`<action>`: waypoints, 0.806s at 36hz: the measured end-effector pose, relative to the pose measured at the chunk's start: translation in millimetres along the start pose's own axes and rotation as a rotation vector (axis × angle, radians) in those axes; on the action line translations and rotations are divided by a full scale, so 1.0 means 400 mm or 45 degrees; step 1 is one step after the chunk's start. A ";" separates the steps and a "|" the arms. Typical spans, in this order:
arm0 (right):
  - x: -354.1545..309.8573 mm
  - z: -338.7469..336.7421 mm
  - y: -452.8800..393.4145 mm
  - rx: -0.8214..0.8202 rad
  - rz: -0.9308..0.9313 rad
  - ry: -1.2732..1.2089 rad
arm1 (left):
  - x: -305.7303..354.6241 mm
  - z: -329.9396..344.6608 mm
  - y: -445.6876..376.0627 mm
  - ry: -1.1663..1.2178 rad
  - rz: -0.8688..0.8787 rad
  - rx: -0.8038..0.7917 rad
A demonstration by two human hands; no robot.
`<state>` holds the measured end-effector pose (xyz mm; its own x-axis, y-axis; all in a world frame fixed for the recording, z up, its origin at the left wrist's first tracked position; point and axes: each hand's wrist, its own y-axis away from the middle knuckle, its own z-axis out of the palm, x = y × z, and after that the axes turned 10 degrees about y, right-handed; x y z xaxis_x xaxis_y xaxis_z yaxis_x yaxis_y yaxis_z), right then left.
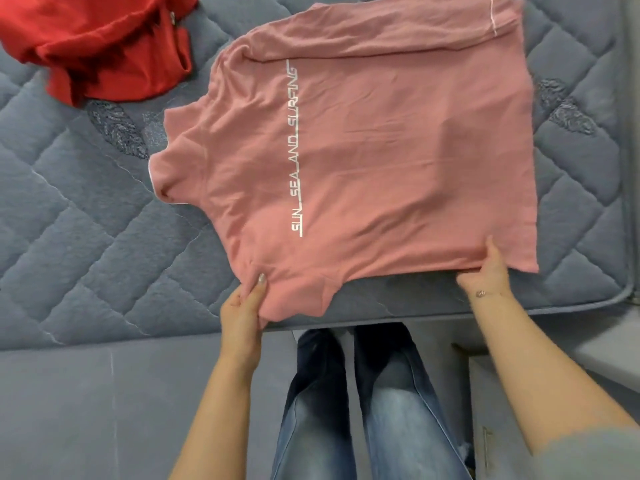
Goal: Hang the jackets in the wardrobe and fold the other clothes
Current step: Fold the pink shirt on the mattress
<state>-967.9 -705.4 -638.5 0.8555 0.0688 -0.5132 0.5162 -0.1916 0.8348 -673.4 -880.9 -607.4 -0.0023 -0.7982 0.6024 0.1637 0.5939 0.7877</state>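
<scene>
A pink T-shirt [381, 161] with white lettering lies spread flat on the quilted grey-blue mattress [79, 237], collar to the left, hem to the right. My left hand [242, 310] pinches the near sleeve at the mattress's front edge. My right hand [488, 275] grips the near edge of the shirt close to the hem, thumb on top of the fabric. A red garment [104, 46] lies crumpled at the far left of the mattress, away from both hands.
The mattress's front edge [398, 311] runs just below the shirt, with the grey bed base [104, 393] beneath it. My legs in blue jeans [363, 410] stand against the bed. A pale cabinet [502, 410] sits at the lower right.
</scene>
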 end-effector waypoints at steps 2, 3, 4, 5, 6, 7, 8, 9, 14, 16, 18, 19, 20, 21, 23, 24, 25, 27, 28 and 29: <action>-0.026 -0.015 -0.025 0.136 0.005 -0.076 | -0.005 -0.009 0.011 -0.204 -0.020 0.110; -0.027 -0.029 -0.036 0.165 -0.014 -0.105 | -0.014 -0.016 0.017 -0.314 -0.052 0.152; -0.033 -0.044 -0.038 0.207 -0.001 -0.071 | -0.022 -0.021 0.026 -0.389 -0.104 0.179; -0.041 -0.057 -0.032 0.267 0.020 -0.066 | -0.030 -0.026 0.033 -0.415 -0.170 0.198; -0.051 -0.063 -0.030 0.291 0.021 -0.028 | -0.035 -0.027 0.040 -0.395 -0.247 0.215; -0.068 -0.069 -0.024 0.275 0.036 0.003 | -0.038 -0.027 0.045 -0.355 -0.318 0.236; -0.074 -0.078 -0.030 0.164 0.034 0.017 | -0.037 -0.023 0.049 -0.324 -0.375 0.253; -0.082 -0.087 -0.035 0.143 0.020 0.021 | -0.033 -0.017 0.051 -0.315 -0.413 0.257; -0.146 -0.091 -0.030 0.158 -0.109 -0.110 | 0.029 0.026 0.051 -0.237 -0.355 0.214; -0.187 -0.078 -0.028 0.048 -0.124 -0.190 | 0.083 0.059 0.047 -0.096 -0.320 0.165; -0.221 -0.061 -0.018 -0.060 -0.116 -0.254 | 0.141 0.093 0.035 0.039 -0.299 0.140; -0.244 -0.049 -0.015 -0.115 -0.113 -0.254 | 0.174 0.113 0.025 0.092 -0.296 0.143; -0.269 -0.033 -0.014 -0.161 -0.110 -0.223 | 0.209 0.136 0.012 0.151 -0.299 0.145; -0.294 -0.016 -0.015 -0.210 -0.105 -0.192 | 0.245 0.159 -0.005 0.221 -0.306 0.145; -0.349 0.026 -0.020 -0.309 -0.100 -0.124 | 0.315 0.209 -0.041 0.352 -0.323 0.148; -0.377 0.049 -0.025 -0.344 -0.101 -0.096 | 0.347 0.234 -0.064 0.383 -0.328 0.155; -0.402 0.071 -0.033 -0.371 -0.111 -0.075 | 0.377 0.258 -0.088 0.394 -0.327 0.162; -0.449 0.117 -0.053 -0.413 -0.126 -0.064 | 0.427 0.303 -0.141 0.387 -0.306 0.164; -0.469 0.142 -0.062 -0.426 -0.123 -0.063 | 0.447 0.322 -0.168 0.387 -0.295 0.157; -0.487 0.166 -0.074 -0.431 -0.119 -0.046 | 0.463 0.341 -0.194 0.388 -0.287 0.143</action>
<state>-1152.5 -778.2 -576.6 0.8050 0.0347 -0.5922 0.5817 0.1500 0.7995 -821.1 -1061.3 -539.1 0.2700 -0.8929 0.3603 0.0832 0.3944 0.9152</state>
